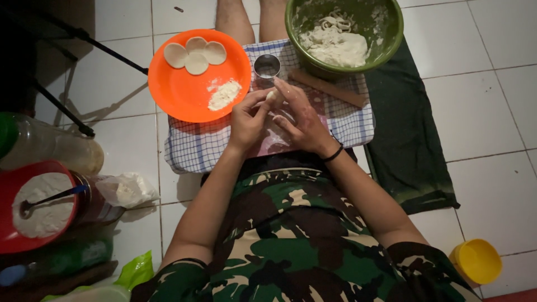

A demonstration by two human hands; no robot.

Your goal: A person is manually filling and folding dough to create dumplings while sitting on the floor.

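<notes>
Pale dough (pixel 273 95) sits pinched between the fingertips of both hands, just over the checked cloth (pixel 196 148) on the person's lap. The left hand (pixel 249 117) curls its thumb and fingers against the lump; the right hand (pixel 302 120) closes on it from the other side, so the two meet around the piece.

Touching distance ahead stands a metal ring cutter (pixel 267 67), and beside it a wooden rolling pin (pixel 327 88) lies slanted across the cloth. The orange plate (pixel 179 89) to the left holds four cut rounds (pixel 196 54) and a small heap of flour (pixel 224 94). The green bowl (pixel 391 33) ahead holds the main mass of dough and scraps.

By the look of it, a small portion is being shaped by hand. The next move calls for an even press so the piece keeps a smooth surface and does not stick to the fingers.
</notes>
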